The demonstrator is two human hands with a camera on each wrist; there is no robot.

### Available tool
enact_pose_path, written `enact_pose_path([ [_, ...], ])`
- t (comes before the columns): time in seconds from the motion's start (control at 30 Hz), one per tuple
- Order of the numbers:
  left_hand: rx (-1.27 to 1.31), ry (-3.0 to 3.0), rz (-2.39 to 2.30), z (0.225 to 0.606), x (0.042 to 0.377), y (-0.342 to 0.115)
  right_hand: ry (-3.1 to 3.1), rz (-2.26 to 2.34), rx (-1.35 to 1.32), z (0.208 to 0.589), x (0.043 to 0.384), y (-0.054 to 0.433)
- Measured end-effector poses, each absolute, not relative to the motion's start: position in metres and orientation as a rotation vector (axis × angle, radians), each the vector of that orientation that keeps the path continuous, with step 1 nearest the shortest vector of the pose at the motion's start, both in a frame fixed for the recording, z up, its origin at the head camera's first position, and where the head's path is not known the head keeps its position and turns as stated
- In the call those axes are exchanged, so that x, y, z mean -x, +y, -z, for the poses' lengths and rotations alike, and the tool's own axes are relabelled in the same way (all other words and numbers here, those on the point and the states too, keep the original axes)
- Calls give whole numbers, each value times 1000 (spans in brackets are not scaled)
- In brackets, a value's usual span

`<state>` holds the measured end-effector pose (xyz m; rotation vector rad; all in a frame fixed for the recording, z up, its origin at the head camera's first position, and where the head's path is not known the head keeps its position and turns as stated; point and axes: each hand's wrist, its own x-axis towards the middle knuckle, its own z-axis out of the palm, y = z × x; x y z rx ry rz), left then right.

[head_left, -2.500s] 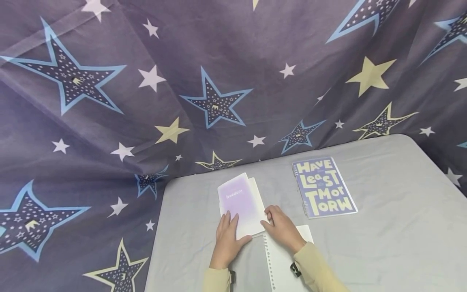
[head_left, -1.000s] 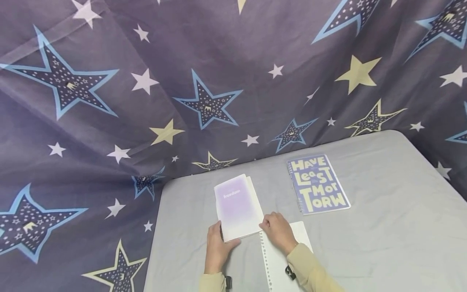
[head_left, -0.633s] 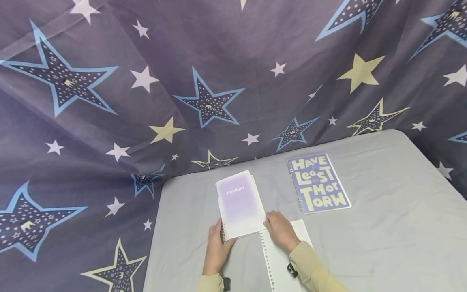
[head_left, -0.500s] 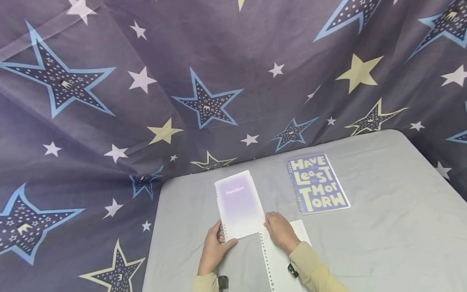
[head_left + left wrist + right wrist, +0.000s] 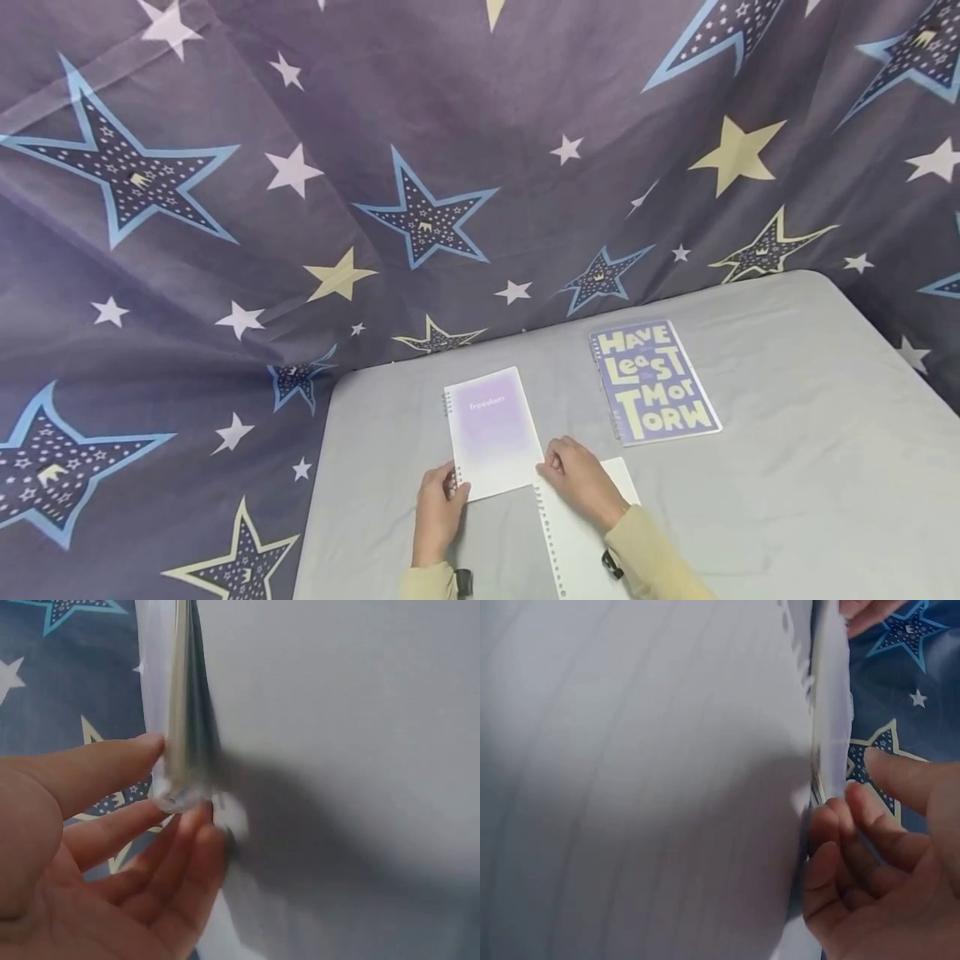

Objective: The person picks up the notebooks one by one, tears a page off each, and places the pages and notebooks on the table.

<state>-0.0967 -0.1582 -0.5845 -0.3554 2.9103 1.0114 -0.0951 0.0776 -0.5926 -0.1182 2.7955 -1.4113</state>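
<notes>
A spiral notebook (image 5: 495, 437) with a white and lilac cover reading "freedom" is in front of me. My left hand (image 5: 438, 512) pinches its lower left corner by the coil, thumb on the cover and fingers beneath, as the left wrist view shows. My right hand (image 5: 581, 479) is at the lower right edge. In the right wrist view its bent fingers (image 5: 825, 825) touch that edge from below, while the thumb stands apart from the cover. Under the right forearm lies white ruled paper (image 5: 581, 550) with punched holes along its left side.
A blue notebook (image 5: 655, 382) with large pale yellow lettering lies farther back on the right. Everything rests on a grey cloth-covered surface (image 5: 780, 467). Behind it hangs a dark curtain (image 5: 525, 100) printed with stars.
The notebook's cover and pages, out of line at first, now sit flush. The left hand moved from the cover to the coil corner. The notebook has come down slightly, and the right grip has loosened.
</notes>
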Motion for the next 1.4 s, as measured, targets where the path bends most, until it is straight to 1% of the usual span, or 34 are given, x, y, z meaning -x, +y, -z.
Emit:
enact_pose_path([
  [0.13,418,2980,-943,577,94,-153,2801,1431,127,587,94,88],
  [0.23,394,3018,-966,571,93,-144,2812,1432,133,585,94,100],
  [0.5,0,3050,-1094,571,92,-96,2924,1410,107,572,93,138],
  [0.8,-255,2925,-1052,566,92,-43,3057,1448,137,568,93,181],
  [1.17,-498,2900,-922,568,104,4,3097,1319,-97,571,81,234],
  [1.4,-578,2889,-826,569,112,28,3081,1191,-225,576,76,259],
])
